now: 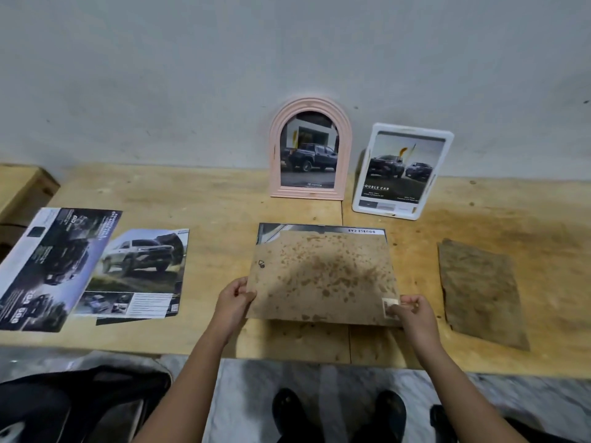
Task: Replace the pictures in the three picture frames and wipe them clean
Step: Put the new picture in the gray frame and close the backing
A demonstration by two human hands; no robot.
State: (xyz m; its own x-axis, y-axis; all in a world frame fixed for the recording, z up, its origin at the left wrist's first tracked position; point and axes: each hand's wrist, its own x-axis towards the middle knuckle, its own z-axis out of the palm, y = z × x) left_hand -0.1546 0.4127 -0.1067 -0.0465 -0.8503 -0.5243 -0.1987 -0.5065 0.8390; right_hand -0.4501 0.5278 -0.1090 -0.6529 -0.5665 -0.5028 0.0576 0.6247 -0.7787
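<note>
A wooden surface (198,199) runs along a grey wall (192,75) and carries everything. On its left lie two loose car prints, overlapping: a long dark brochure page (54,266) and a sheet showing a silver truck (140,270).

In the middle, one stained brown backing board (323,276) is held up at its near corners, with its far edge over a third frame. Both hands are closed on it. The left hand (235,298) grips the near left corner with the thumb on top. The right hand (412,311) pinches the near right corner, beside a small pale sticker (390,306).

One rough brown cloth (479,292) lies flat to the right, apart from the board.

There are three frames in all. Two stand upright against the wall: a pink arched frame (275,155) with a dark pickup picture in it, and just beside it a white rectangular frame (377,214), tilted, with a two-truck picture. The third, a dark-edged flat frame (319,226), lies on the surface under the board, with a print strip (364,231) reading DOUBLE CAB showing at its far edge.

One small metal hanger hook (261,264) sits on the board near its left edge.
</note>
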